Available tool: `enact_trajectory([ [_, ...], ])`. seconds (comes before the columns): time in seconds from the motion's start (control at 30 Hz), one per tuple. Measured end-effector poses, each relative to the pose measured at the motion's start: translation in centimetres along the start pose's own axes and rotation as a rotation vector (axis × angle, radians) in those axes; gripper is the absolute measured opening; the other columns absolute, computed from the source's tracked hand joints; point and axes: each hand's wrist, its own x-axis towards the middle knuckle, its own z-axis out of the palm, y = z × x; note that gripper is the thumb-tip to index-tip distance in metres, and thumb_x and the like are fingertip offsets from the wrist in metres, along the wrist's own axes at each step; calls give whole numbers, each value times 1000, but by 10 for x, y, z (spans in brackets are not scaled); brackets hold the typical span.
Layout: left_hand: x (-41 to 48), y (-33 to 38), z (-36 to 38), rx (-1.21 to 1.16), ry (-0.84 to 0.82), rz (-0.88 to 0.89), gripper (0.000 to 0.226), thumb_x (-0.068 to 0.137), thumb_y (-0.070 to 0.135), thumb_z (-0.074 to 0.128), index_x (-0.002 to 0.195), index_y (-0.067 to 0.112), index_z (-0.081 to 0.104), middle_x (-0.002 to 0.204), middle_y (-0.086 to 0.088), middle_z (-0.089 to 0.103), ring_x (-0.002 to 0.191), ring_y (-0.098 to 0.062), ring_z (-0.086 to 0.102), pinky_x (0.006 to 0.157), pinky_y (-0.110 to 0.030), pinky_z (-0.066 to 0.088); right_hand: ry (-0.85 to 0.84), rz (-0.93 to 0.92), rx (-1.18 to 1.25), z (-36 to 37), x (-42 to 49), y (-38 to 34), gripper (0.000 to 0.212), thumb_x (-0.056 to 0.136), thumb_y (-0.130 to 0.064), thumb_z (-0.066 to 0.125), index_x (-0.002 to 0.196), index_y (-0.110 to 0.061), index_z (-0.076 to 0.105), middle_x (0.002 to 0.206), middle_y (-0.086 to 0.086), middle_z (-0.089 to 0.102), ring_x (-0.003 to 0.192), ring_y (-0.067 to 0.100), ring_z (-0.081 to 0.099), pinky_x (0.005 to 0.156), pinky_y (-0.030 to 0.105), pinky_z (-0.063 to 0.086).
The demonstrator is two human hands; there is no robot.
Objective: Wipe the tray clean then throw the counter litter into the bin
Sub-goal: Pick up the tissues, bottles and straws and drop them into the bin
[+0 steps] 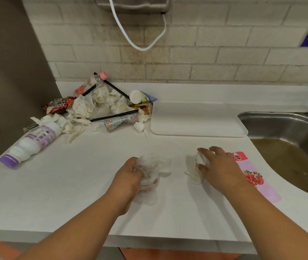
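**Both hands on crumpled litter, in front of the tray**

Has the white tray (198,119) lying flat at the back of the worktop (74,184), between the litter pile (100,104) and the sink (290,128), touched by neither hand. Grips a crumpled plastic wad (149,171) in the left hand (128,177), fingers (137,170) curled tight round it, just above the worktop's middle. Pinches a crumpled tissue (194,169) with the right hand (218,166), thumb and fingers bent over it, near the left. Covers part of a flat pink pomegranate packet (252,177) with the right wrist, beside the sink's curved edge. Shows brownish water in the sink. Has a purple-capped white bottle (35,141) on its side, left of the pile, and a pink-capped bottle (91,84), black straws (115,115), a choco snack wrapper (60,105) and more tissues in the heap.
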Motion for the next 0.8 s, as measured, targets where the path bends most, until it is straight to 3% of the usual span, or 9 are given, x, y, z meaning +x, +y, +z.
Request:
enact_trajectory([
  [0.13, -3, 2, -4, -23, 11, 6, 30, 88, -9, 36, 102, 9, 56, 95, -14, 67, 72, -28, 65, 62, -33, 53, -32, -20, 98, 4, 1, -2, 50, 92, -27, 55, 140, -33, 40, 144, 4, 36, 125, 29, 41, 101, 36, 39],
  [0.3, -3, -1, -18, 35, 56, -30, 28, 83, -2, 36, 102, 4, 56, 106, -27, 60, 78, -29, 56, 70, -51, 54, 169, -51, 159, -8, 1, -9, 48, 90, -20, 57, 136, -29, 46, 140, 5, 39, 120, 29, 40, 99, 34, 37],
  [0.4, -7, -1, -28, -69, 34, -67, 28, 86, 11, 42, 107, 11, 60, 107, -24, 62, 87, -37, 62, 66, -49, 58, 250, -101, 261, -17, 3, -22, 48, 88, -20, 61, 133, -29, 49, 137, 3, 40, 121, 29, 40, 97, 33, 38],
  [0.5, -14, 0, -42, -113, 26, -93, 42, 72, 28, 45, 109, 14, 59, 100, -18, 62, 87, -36, 63, 58, -38, 54, 265, -186, 360, -20, 3, -43, 49, 85, -22, 65, 131, -31, 51, 133, -1, 42, 120, 24, 43, 95, 26, 36],
  [0.57, -18, -2, -54, -101, 48, -85, 51, 62, 25, 47, 112, 15, 54, 102, -12, 59, 84, -29, 59, 63, -38, 51, 247, -235, 445, -20, 0, -61, 48, 84, -23, 67, 129, -32, 53, 130, -3, 44, 118, 18, 46, 94, 22, 34],
  [0.67, -24, -9, -73, -19, 134, -81, 57, 63, 8, 50, 119, 17, 44, 114, -8, 55, 100, -31, 57, 84, -48, 53, 152, -296, 576, -16, -11, -97, 47, 83, -24, 69, 126, -34, 55, 127, -8, 45, 108, 5, 44, 92, 17, 33],
  [0.8, -39, -20, -106, 133, 354, -22, 42, 83, -6, 49, 116, 17, 40, 105, -2, 52, 86, -15, 54, 60, -26, 47, -4, -412, 637, 0, -28, -149, 45, 83, -27, 69, 124, -39, 54, 126, -12, 45, 106, -1, 43, 96, 17, 36],
])
